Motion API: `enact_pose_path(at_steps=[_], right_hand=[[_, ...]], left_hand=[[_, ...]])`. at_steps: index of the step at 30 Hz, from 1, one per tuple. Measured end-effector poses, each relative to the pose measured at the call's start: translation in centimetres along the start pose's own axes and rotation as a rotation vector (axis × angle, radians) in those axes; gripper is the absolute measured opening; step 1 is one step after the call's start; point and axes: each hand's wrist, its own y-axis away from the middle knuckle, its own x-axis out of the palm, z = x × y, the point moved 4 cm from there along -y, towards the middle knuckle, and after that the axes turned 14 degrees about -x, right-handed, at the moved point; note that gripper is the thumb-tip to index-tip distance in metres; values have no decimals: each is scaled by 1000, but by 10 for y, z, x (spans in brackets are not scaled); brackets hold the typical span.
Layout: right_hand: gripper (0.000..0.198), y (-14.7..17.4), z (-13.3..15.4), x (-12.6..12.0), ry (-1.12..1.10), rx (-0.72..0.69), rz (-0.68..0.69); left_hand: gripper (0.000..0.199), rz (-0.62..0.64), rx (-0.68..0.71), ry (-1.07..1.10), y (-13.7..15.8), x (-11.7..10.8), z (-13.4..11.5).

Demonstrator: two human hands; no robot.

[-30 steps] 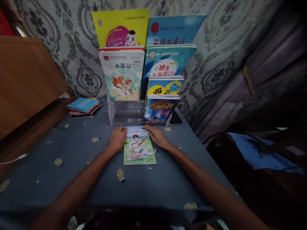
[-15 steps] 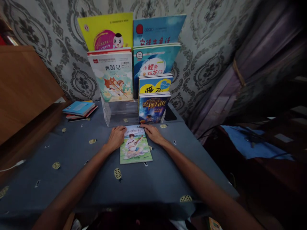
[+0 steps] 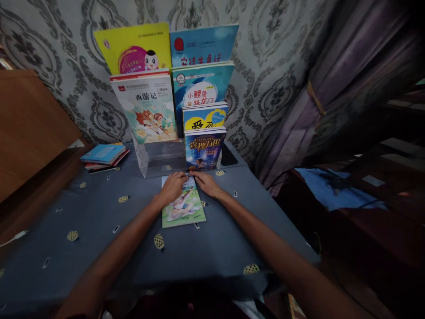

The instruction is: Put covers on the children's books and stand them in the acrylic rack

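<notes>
A thin comic-style book [image 3: 181, 212] lies flat on the table; its green cover shows a seated figure with a stringed instrument. My left hand [image 3: 174, 187] reaches across the upper part of the cover, its fingers closed at the top right corner and hiding the title. At the same corner my right hand [image 3: 206, 182] grips the edge, fingertips close to the left ones. Just behind the hands, a clear acrylic stand [image 3: 159, 161] holds upright books in tiers, including a dark blue book [image 3: 203, 153] at the front right and a white-and-green book [image 3: 149, 113] on the left.
A small stack of books [image 3: 104, 154] lies at the back left. A black phone [image 3: 228, 156] is right of the stand. A white cable [image 3: 15, 238] crosses the left side of the patterned grey tablecloth [image 3: 99, 212]. A purple curtain [image 3: 318, 88] hangs at right.
My left hand has moved from the book's left edge across the cover to its top right corner, beside my right hand. The view has shifted slightly.
</notes>
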Motion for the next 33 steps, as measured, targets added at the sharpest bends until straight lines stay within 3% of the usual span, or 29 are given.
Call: enact_pose_path(at_steps=[12,20,23,27,33], right_hand=[[37,-5,17,3,137,54,-12],[31,13,30,-1,96,173,-77],[32,20,30,-2,35,213,-104],[32,23,31,-3,-29,237,-147],[30,26,31,-6,-105,248,-183]], left_hand=[[44,-32,83,61,5,6,3],[27,46,169,64,25,-14,13],[26,46,115,22,36,-24,-1],[45,84,-33,-190,52,-28,-34],[38,141,-168,-273,64,-31,-61]])
